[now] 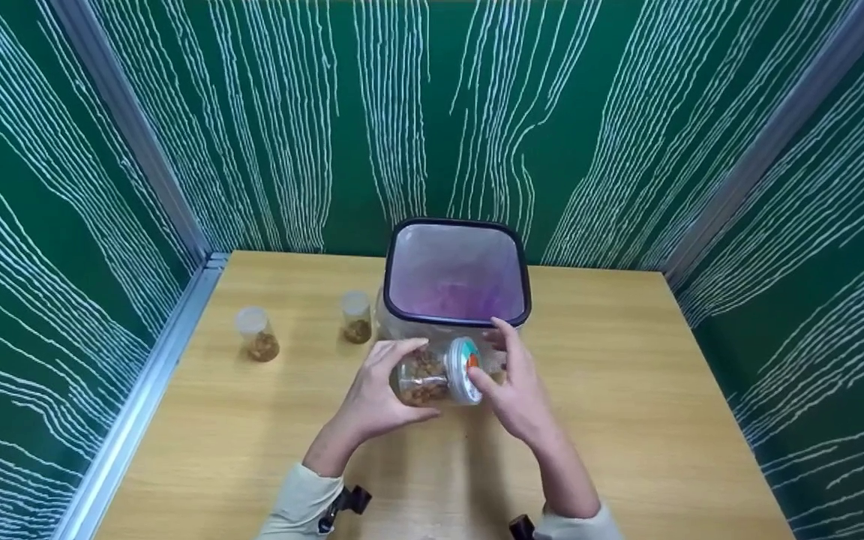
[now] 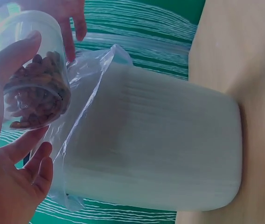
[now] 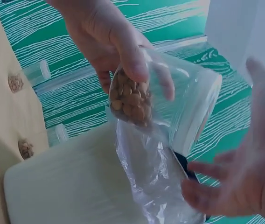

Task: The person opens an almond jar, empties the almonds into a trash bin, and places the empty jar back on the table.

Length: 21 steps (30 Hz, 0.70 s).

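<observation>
My left hand point(image 1: 373, 396) grips a clear plastic jar point(image 1: 423, 384) by its body, fingers on one side and thumb on the other. Brown nuts point(image 3: 131, 98) that look like almonds fill its lower part. The jar is tilted, its round lid point(image 1: 465, 369), white with a green and orange label, turned toward my right hand point(image 1: 520, 390). In the right wrist view, a gap shows between that hand's spread, loosely bent fingers and the lid. Both hands are in front of a white bin point(image 2: 160, 140) with a clear plastic liner point(image 2: 83, 95) folded over its rim.
Two small clear jars with pale lids, one at far left point(image 1: 258, 334) and one beside the bin point(image 1: 356, 318), stand on the wooden table point(image 1: 627, 420) with brown contents. A black rim point(image 1: 459, 321) rings the bin's mouth. Green panels point(image 1: 372, 180) with white lines enclose the table.
</observation>
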{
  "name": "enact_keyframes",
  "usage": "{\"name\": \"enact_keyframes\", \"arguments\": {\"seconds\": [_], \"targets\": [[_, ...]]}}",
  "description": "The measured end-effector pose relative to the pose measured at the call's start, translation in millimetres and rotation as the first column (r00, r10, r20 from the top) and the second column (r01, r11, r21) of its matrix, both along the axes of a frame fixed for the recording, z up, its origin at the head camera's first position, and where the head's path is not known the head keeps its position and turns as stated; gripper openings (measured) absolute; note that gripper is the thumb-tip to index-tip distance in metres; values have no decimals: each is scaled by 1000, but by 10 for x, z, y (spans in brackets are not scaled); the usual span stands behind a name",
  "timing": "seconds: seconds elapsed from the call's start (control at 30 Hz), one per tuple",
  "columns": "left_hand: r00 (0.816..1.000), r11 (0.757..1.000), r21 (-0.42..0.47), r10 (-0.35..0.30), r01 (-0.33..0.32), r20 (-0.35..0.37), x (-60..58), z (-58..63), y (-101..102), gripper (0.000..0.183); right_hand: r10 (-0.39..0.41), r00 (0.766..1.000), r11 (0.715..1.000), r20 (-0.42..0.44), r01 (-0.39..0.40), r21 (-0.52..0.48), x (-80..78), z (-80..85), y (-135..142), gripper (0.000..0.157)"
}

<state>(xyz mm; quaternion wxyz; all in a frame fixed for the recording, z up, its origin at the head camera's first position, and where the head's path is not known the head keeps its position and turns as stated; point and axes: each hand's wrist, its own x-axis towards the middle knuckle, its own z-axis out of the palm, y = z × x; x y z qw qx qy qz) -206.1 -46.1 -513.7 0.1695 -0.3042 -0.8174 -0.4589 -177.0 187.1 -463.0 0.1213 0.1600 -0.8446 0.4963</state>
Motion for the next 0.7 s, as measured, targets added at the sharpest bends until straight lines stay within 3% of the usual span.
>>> {"name": "enact_keyframes", "arguments": {"seconds": [0.07,0.13,0.23,0.33,0.43,0.53,0.7], "targets": [[1000,1000,-1,-3,3,3,2,-26,4,90,-93,994,993,54,89,78,9,12,-16,66],[1000,1000,-1,1,-1,1,-3,-45,7,91,-140,984,980,112,121,157,11,17,-20,61],[1000,1000,7,10,-10,-9,-12,-64,14,92,-133,971,970,198,86,226,18,11,-18,61],[1000,1000,7,2,-2,-21,-14,-86,20,91,-109,962,974,249,54,220,25,-9,-11,63],[999,1000,0,-14,14,-33,-14,-111,23,89,-44,959,987,282,-1,158,26,-39,16,61],[999,1000,-3,-27,27,-40,-28,-143,21,89,66,964,993,258,-90,81,14,-71,62,62],[998,999,-8,-48,48,-36,-58,-161,16,90,262,961,963,91,-267,41,-1,-96,122,84]]}}
